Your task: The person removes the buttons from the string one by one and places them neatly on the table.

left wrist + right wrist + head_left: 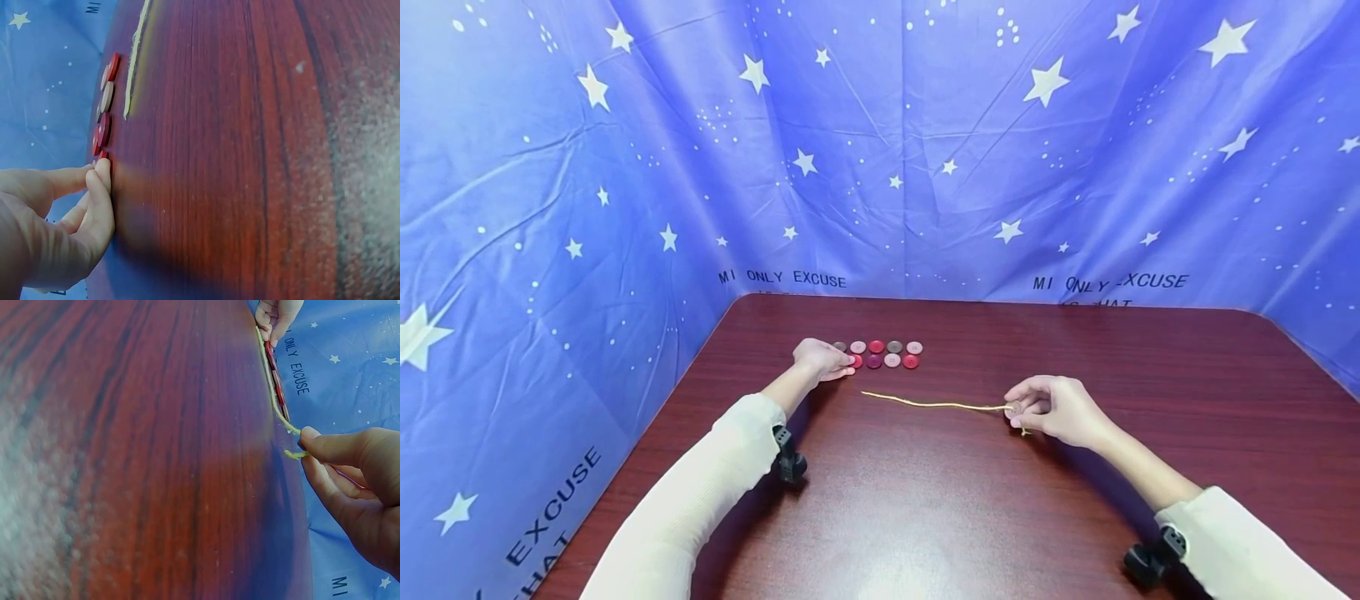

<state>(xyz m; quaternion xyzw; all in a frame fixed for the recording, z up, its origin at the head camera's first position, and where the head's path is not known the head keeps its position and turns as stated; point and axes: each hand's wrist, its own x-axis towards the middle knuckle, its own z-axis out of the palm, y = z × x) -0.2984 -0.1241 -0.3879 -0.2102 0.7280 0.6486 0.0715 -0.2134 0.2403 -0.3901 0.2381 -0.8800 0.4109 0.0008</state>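
Observation:
My left hand [823, 360] is at the left end of two rows of small round buttons, thumb and fingertips closed at the edge of a red button [857, 362]. In the left wrist view that red button [104, 155] shows just past the fingertips. Farther right, my right hand [1060, 408] pinches a pale button [1012, 410] between thumb and fingers, mostly hidden by them. A yellow string [936, 405] runs from this button leftward across the table, and its short knotted end [1025, 432] hangs below the fingers.
Beside the left hand lie more buttons: a purple one [874, 361], pink ones [892, 360], red ones [876, 347] and grey-brown ones [894, 347]. The dark red wooden table [925, 500] is bordered by a blue star-patterned curtain [902, 167].

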